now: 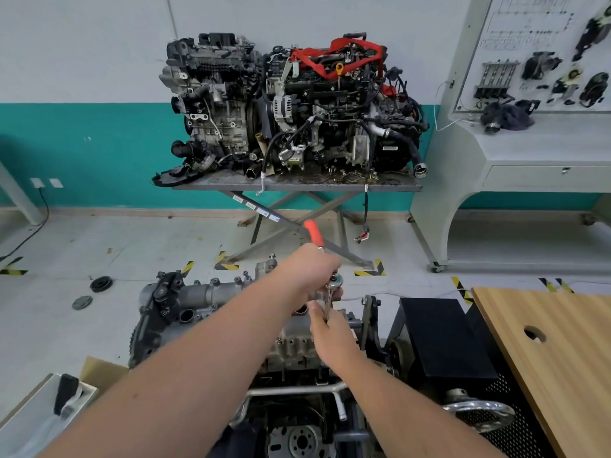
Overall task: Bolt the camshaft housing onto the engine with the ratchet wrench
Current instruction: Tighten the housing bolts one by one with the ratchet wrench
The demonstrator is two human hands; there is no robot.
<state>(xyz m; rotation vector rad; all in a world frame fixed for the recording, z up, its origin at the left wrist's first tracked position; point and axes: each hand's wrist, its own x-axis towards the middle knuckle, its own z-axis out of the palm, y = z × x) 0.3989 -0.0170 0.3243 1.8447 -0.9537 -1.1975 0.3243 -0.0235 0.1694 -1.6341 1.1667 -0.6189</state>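
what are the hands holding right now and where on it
Left hand grips the ratchet wrench near its head, below the red handle; right hand pinches its extension shaft lower down.

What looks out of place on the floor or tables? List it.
Two round parts lie loose on the floor left of the engine. Small hardware is scattered over the dirty far table, and a hose hangs over its front edge.

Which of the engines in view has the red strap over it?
The right-hand engine on the grey table by the wall: a red strap loops over its top. Its left neighbour and the engine under the hands have none.
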